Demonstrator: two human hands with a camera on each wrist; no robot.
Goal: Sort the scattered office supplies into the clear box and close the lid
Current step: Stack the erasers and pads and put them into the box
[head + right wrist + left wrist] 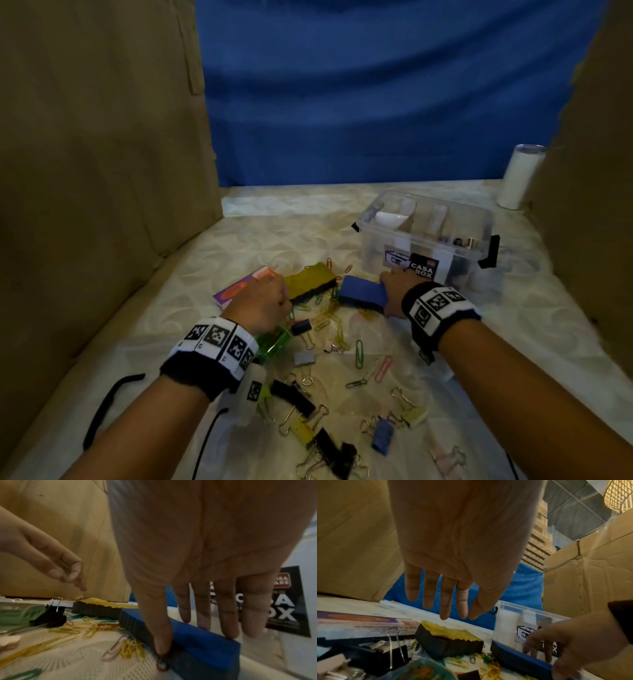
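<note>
1. Cardboard walls (pixel 102 154) are standing on both sides of the patterned cloth (pixel 274 222), with a blue sheet (pixel 376 102) hanging behind.
2. The clear box (pixel 424 236) is sitting at the far right of the cloth, lid off, black latches hanging at its ends and a black "CASA BOX" label facing the person; its contents are too blurred to tell.
3. A white tumbler (pixel 517 178) is standing behind the box, by the right wall.
4. The right hand (pixel 397 291) is grasping the blue eraser block (pixel 361 291), thumb on the near side and fingers reaching over the far edge; the block is lying just in front of the box.
5. The left hand (pixel 257 301) is hovering released, fingers loose, over the yellow eraser block (pixel 310 279), which is lying just left of the blue one.
6. A purple-and-orange packet (pixel 239 287) is lying partly under the left hand.
7. A green case (pixel 272 344), binder clips (pixel 305 358) and coloured paper clips (pixel 359 353) are lying scattered nearer the person, crowding the space around both blocks.
</note>
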